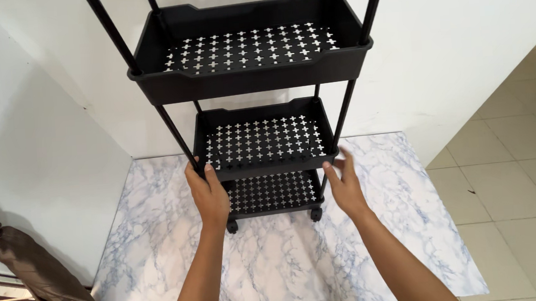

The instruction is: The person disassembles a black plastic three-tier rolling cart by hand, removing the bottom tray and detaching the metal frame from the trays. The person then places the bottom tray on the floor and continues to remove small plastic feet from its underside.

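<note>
Black three-tier cart (pixel 259 107) stands upright on the marble-pattern mat (pixel 161 239), backed close to the white wall (pixel 462 42). All places below are relative to the cart.

Assembled as far as visible:
- top tray (pixel 250 76), middle tray (pixel 265 160) and bottom tray (pixel 271 194) all sit on the four upright poles, level, cross-shaped cutouts in each floor
- two front casters (pixel 315 214) are on and touching the mat; rear ones hidden behind the bottom tray
- poles run up past the top tray and out of view, so I can't tell what caps them

Hands:
- left hand (pixel 208 195) is at the cart's front-left corner, fingers wrapped closed around the front-left pole (pixel 182 144) right where the middle tray meets it
- right hand (pixel 346 186) is at the front-right corner of the middle tray, fingers spread and loose, just beside the front-right pole (pixel 341 123); looks apart from it or barely brushing, a bit blurred, not gripping

Status, my read: the build looks essentially done, no loose parts or tools on the mat around the cart. What's left seems to be seating or squaring that middle tray and positioning the cart. Trays are all empty.

Off to the cart's far left, brown fabric (pixel 31 267) hangs at the frame edge; tiled floor (pixel 522 183) lies to its right.
</note>
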